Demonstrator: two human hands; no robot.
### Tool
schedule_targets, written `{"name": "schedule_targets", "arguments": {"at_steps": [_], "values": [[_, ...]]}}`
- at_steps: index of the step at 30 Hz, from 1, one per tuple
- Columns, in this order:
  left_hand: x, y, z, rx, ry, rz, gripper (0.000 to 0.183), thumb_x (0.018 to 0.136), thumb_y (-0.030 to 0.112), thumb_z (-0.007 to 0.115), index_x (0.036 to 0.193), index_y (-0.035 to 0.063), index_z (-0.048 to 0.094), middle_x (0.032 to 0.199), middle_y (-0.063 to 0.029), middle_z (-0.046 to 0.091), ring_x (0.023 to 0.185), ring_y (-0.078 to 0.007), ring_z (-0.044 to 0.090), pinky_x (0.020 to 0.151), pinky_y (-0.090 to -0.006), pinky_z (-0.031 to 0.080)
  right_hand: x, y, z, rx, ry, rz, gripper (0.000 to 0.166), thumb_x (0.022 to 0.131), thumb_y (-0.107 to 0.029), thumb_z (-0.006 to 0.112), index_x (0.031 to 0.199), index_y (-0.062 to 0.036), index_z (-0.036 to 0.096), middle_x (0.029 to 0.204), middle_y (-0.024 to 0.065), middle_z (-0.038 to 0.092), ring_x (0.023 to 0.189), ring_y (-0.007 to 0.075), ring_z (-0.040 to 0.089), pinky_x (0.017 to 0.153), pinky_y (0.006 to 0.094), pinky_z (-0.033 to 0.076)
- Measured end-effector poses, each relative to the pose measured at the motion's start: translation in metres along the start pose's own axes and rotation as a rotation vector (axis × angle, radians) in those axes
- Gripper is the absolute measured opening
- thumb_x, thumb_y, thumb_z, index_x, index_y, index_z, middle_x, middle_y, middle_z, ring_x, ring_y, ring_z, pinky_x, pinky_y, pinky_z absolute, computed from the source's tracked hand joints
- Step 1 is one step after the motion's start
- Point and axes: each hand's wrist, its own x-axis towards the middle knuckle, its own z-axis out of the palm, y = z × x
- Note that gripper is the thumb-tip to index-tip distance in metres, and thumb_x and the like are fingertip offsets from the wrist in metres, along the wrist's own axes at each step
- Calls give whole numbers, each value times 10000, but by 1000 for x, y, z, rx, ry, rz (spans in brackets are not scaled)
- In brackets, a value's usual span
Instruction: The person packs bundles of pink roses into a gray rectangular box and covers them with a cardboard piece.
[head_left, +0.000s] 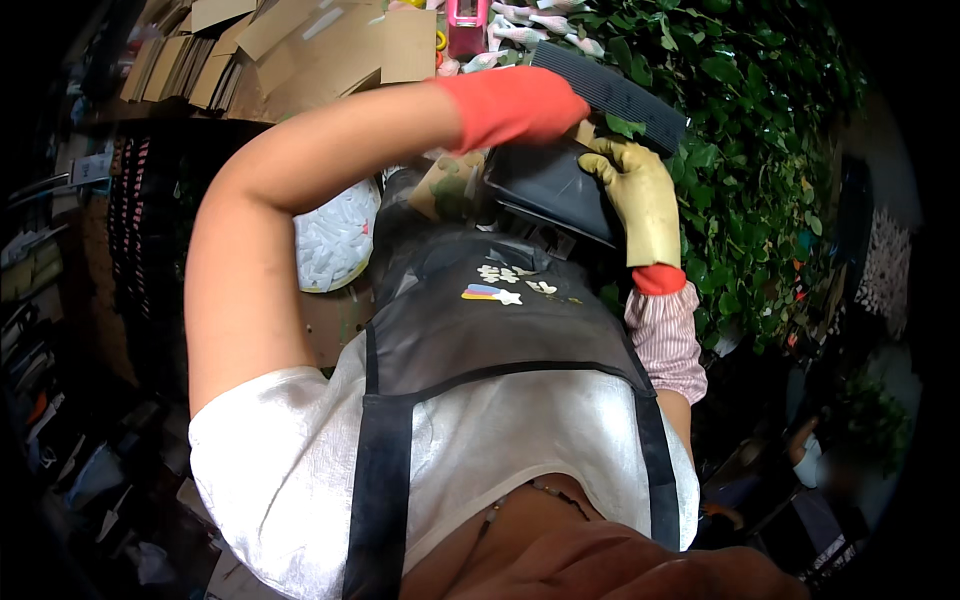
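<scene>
My left hand (521, 107), in a red rubber glove, reaches across to the right, blurred at its lower edge. Its fingertips are hidden at the near side of a dark ribbed panel (611, 94). In a pale yellow glove, my right hand (641, 184) has its fingers bent by the right edge of a black, smooth-topped box or tray (555, 187). Between the two hands shows a bit of brown cardboard (583, 132), with a green leaf (625, 126) just above. Whether either hand grips anything cannot be made out.
Leafy green stems (750, 150) crowd the right side. Net-wrapped flower heads (521, 34) lie at the back, beside a pink container (468, 26). Cardboard pieces (409, 45) cover the table at back left. A round bin (336, 240) of white scraps stands below my left arm.
</scene>
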Motion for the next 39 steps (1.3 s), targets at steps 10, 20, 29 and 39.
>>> {"name": "schedule_targets", "arguments": {"at_steps": [10, 20, 29, 39], "values": [[-30, -33, 120, 89, 588, 609, 488, 1015, 288, 643, 1440, 57, 585, 1512, -136, 570, 1408, -314, 534, 1219, -475, 395, 39, -19, -30, 145, 65, -117, 266, 946, -272, 760, 1125, -74, 766, 1001, 165, 768, 981, 316, 745, 902, 390, 566], [-26, -23, 129, -139, 592, 464, 312, 989, 259, 679, 1258, 106, 712, 1164, -68, 757, 1004, -321, 718, 847, -475, 595, 21, -44, -10, -536, -312, -293, 273, 921, -84, 681, 1179, -130, 758, 1061, 139, 772, 897, 352, 741, 749, 428, 603], [-59, -31, 169, -248, 1207, 182, 289, 886, 265, 781, 1123, 105, 739, 984, -47, 738, 838, -291, 696, 755, -435, 519, -31, -28, 33, -785, -186, -355, 572, 937, -85, 551, 1509, -72, 545, 1499, 135, 612, 1193, 243, 707, 835, 387, 624], [-54, -106, 182, -88, 383, -632, 829, 811, 312, 824, 1482, -4, 455, 1252, -216, 666, 1093, -430, 653, 918, -510, 540, -35, -27, 30, -753, -179, -382, 581, 922, -40, 548, 1502, -77, 554, 1510, 153, 596, 1250, 274, 679, 918, 379, 619]]}}
